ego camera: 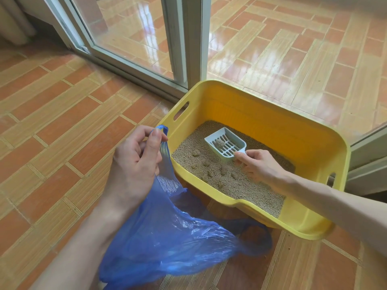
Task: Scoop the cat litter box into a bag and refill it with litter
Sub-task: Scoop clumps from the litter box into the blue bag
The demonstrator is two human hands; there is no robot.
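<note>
My left hand point(136, 158) is pinching the blue bag point(167, 233) handle; my right hand point(258, 165) is gripping the scoop point(225, 144), carrying 1 clump point(219, 143), over the litter box point(293, 130).

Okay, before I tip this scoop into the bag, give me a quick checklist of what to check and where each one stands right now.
1. Clump on the scoop: ok, one clump sits in its slotted bowl.
2. Grip on the scoop: ok, the right hand holds its handle.
3. Bag held up: ok, the left hand pinches a handle of the blue bag beside the yellow litter box.
4. Bag mouth open: not ok, it hangs from one handle and the rest lies crumpled on the floor.
5. Loose litter sifted out: cannot tell.
6. Box fully scooped: not ok, several clumps remain in the litter.
</note>
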